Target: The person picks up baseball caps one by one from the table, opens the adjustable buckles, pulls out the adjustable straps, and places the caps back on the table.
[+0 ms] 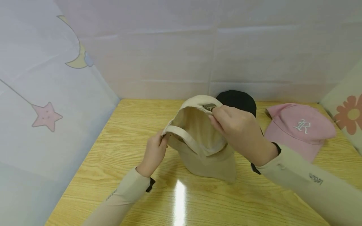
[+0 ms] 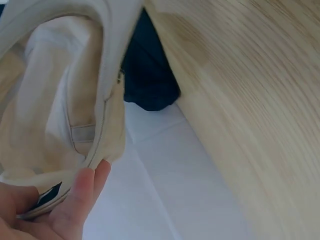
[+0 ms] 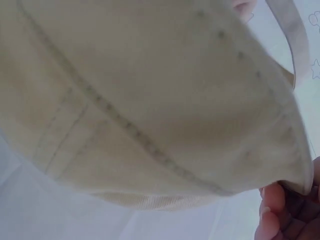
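Observation:
Both hands hold a beige baseball cap (image 1: pixel 210 168) over the table, its inside facing the head camera and its brim pointing down. My left hand (image 1: pixel 154 152) pinches the cap's edge at the left; in the left wrist view the thumb and fingers of that hand (image 2: pixel 75 205) close on the rim, beside a small dark label (image 2: pixel 49 194). My right hand (image 1: pixel 240 131) grips the upper right edge, right beside a metal buckle (image 1: pixel 209 107). In the right wrist view, curled fingertips (image 3: pixel 272 220) hold a corner of the beige fabric (image 3: pixel 140 100).
A black cap (image 1: pixel 237 99) stands behind the beige one, partly hidden by my right hand. Farther right, a pink cap (image 1: pixel 294 125) with white embroidered lettering lies on the wooden table (image 1: pixel 113 157). A pale cloth backdrop (image 1: pixel 169 62) rises behind the table.

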Motion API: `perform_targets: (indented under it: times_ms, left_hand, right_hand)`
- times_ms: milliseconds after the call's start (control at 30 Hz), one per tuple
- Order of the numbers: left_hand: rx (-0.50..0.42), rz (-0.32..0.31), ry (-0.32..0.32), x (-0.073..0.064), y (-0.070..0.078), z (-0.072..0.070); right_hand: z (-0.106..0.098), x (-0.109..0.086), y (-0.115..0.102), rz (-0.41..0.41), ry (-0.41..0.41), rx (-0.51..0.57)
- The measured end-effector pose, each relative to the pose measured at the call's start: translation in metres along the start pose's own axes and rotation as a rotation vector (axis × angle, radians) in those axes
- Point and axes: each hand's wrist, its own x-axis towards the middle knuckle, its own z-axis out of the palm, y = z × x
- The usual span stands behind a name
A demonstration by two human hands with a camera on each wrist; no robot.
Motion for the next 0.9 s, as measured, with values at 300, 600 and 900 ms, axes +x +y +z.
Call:
perform_targets:
  times_ms: [300, 600, 900]
  left_hand:
    - [-0.442, -0.319, 0.073, 0.008, 0.002, -0.008]
    - [-0.696, -0.378, 0.141, 0.007, 0.004, -0.014]
    - [-0.805, -0.340, 0.217, 0.004, 0.005, -0.018]
  right_hand:
    - [0.003, -0.007, -0.004, -0.047, -0.011, -0.015]
    - [0.006, -0.016, -0.004, -0.106, -0.028, 0.004]
    - [0.011, -0.032, 0.000, -0.078, -0.065, -0.033]
